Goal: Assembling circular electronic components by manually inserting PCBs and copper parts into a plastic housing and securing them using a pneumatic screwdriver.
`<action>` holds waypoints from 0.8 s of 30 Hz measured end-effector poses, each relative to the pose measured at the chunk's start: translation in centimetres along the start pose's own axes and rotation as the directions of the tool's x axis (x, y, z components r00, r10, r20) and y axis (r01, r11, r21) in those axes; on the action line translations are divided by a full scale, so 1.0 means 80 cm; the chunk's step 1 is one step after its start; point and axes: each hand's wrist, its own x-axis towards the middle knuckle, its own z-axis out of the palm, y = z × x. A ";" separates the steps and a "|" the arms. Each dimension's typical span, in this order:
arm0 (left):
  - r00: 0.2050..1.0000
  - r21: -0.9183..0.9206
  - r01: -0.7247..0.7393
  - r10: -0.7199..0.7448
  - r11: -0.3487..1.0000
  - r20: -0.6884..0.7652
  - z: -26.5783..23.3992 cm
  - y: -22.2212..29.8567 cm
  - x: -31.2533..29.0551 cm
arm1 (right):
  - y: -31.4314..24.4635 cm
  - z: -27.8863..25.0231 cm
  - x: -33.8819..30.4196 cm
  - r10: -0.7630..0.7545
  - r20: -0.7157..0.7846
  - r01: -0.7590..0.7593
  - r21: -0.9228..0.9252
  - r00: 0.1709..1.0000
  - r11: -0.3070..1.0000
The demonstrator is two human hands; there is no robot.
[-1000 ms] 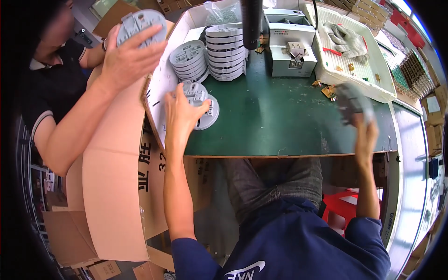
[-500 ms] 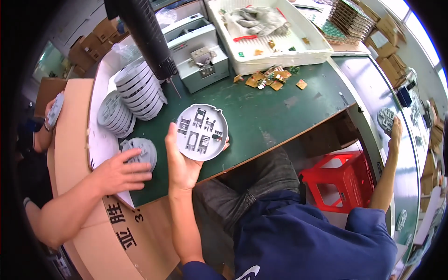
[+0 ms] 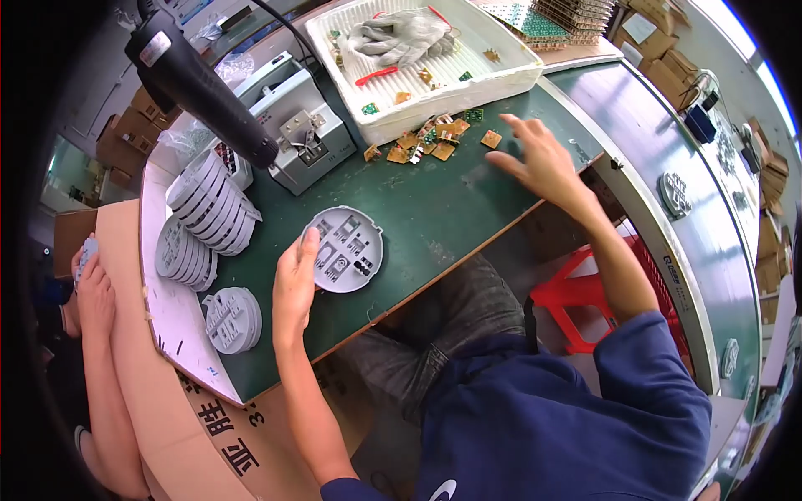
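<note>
My left hand (image 3: 294, 280) grips a round grey plastic housing (image 3: 347, 250) by its left rim, thumb on top; its open inner side with moulded slots faces up. One small black part sits in a slot near its right edge. My right hand (image 3: 541, 159) is empty, fingers spread, over the bench's right part. Just left of its fingers lies a single small tan circuit board (image 3: 491, 139). A loose pile of small circuit boards (image 3: 443, 138) lies beside that, before the white foam tray (image 3: 459, 104).
A black electric screwdriver (image 3: 200, 92) hangs over the bench beside a grey screw feeder (image 3: 313, 150). Stacked grey housings (image 3: 213, 204) and grey discs (image 3: 234, 320) stand left. Gloves (image 3: 401, 37) lie in the tray. A conveyor (image 3: 635, 125) carries a grey disc (image 3: 675, 194). A co-worker's arm (image 3: 104, 359) is at far left.
My right hand has left the grey disc on the conveyor and swung left over the bench. My left hand has lowered the housing slightly. The co-worker's hand has withdrawn from the disc stack.
</note>
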 end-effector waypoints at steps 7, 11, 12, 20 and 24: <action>0.883 0.637 -0.229 0.432 0.736 -0.181 0.029 0.016 -0.006 | 0.033 0.035 0.032 -0.096 -0.048 0.101 0.113 0.994 0.988; 0.856 0.643 -0.291 0.493 0.708 -0.156 0.020 0.003 0.008 | -0.002 0.020 0.019 0.112 0.156 -0.180 0.538 0.981 0.823; 0.798 0.652 -0.388 0.592 0.651 -0.116 0.019 -0.002 0.011 | -0.014 0.016 0.015 0.102 0.160 -0.173 0.538 0.982 0.825; 0.919 0.036 -0.379 0.380 0.925 -0.105 0.056 0.030 -0.059 | -0.165 0.006 -0.009 -0.344 -0.101 0.301 0.741 0.934 0.601; 0.947 -0.502 -0.128 0.256 0.855 0.194 0.068 0.025 -0.066 | -0.210 0.001 -0.014 -0.422 -0.147 0.387 0.726 0.895 0.568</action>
